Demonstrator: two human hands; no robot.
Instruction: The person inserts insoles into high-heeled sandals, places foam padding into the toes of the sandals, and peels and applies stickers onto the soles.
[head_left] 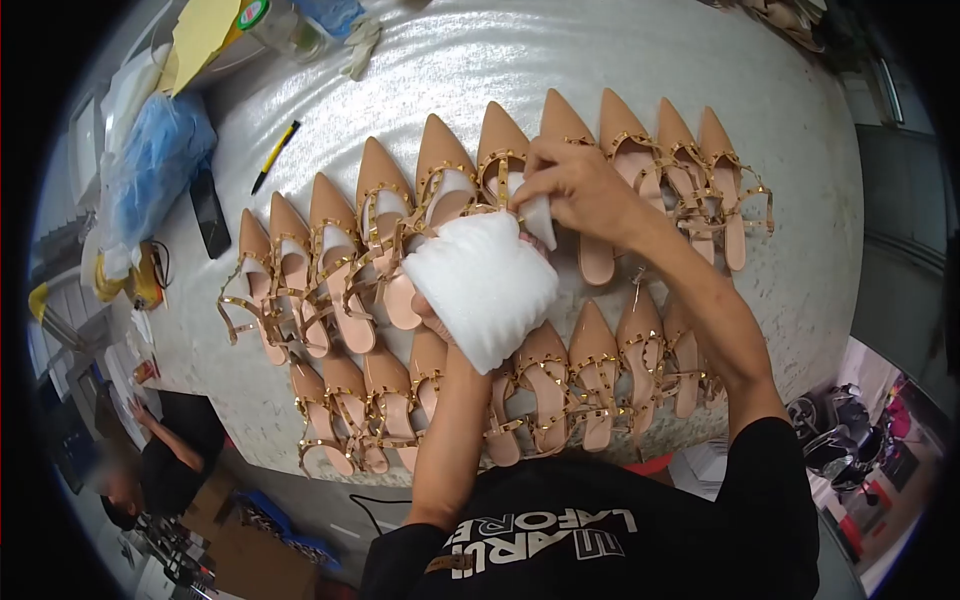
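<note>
- Curled under a white foam bundle [485,285], the left hand [432,320] held it above the table, between two rows of shoes; the bundle hid most of that hand.
- Thumb and fingertips of the right hand [585,192] pinched a small white piece [540,222] just beside the bundle's upper right corner, over the far row.
- Close to the body, a black T-shirt [640,500] with white lettering filled the bottom of the view.
- Next came the near row of tan shoes [591,335], pointed toes away from the wearer, their straps set with gold studs; the arms and bundle covered part of it.
- Beyond, the far row of tan shoes [375,165] curved across the grey table [790,120], toes also pointing away. White padding showed inside several on the left.
- Past that row's left end lay a flat black object [209,213] and a yellow-and-black pen [275,158].
- Farther off, a blue plastic bag [165,160], a yellow sheet [207,40] and a green-lidded jar [285,32] stood near the table's far left corner.
</note>
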